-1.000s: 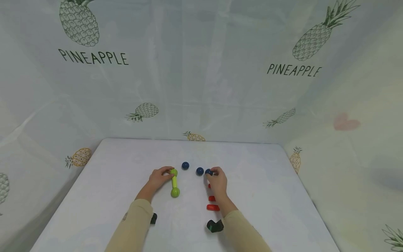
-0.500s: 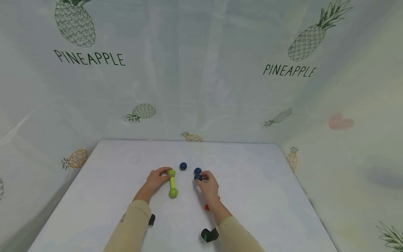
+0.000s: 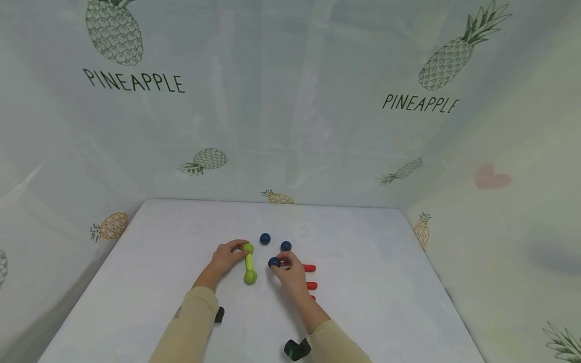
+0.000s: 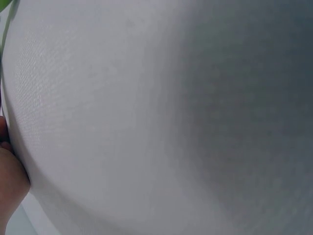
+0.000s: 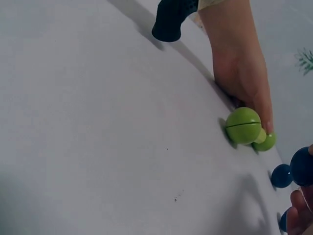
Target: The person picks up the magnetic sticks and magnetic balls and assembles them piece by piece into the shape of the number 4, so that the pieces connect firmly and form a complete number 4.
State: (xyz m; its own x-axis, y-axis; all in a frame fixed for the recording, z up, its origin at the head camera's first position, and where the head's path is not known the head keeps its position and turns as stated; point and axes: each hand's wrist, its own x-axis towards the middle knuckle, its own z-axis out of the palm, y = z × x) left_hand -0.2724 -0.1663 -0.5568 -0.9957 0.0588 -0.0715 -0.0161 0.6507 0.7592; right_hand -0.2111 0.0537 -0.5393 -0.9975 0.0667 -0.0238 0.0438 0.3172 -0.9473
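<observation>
My left hand point(image 3: 225, 257) pinches the far ball end of a light green, dumbbell-shaped toy piece point(image 3: 249, 263) lying on the table. In the right wrist view, the near ball of this green piece point(image 5: 243, 126) shows a dark seam. Between thumb and fingers, my right hand point(image 3: 291, 275) holds a dark blue ball point(image 3: 274, 262), to the right of the green piece and apart from it. Two more blue balls, one point(image 3: 265, 238) farther left and one point(image 3: 286, 246) just beyond my right hand, rest on the table. The left wrist view catches only part of a hand point(image 4: 12, 181).
Red sticks point(image 3: 309, 268) lie in a column right of my right hand, partly hidden by it. A dark object point(image 3: 297, 349) is by my right sleeve, another point(image 3: 220, 315) by the left. Pineapple-print cloth point(image 3: 290, 101) hangs behind the white table point(image 3: 363, 262).
My right hand has carried the blue ball leftward and nearer to me, toward the green piece. The red sticks show more on its right. The left hand keeps its place.
</observation>
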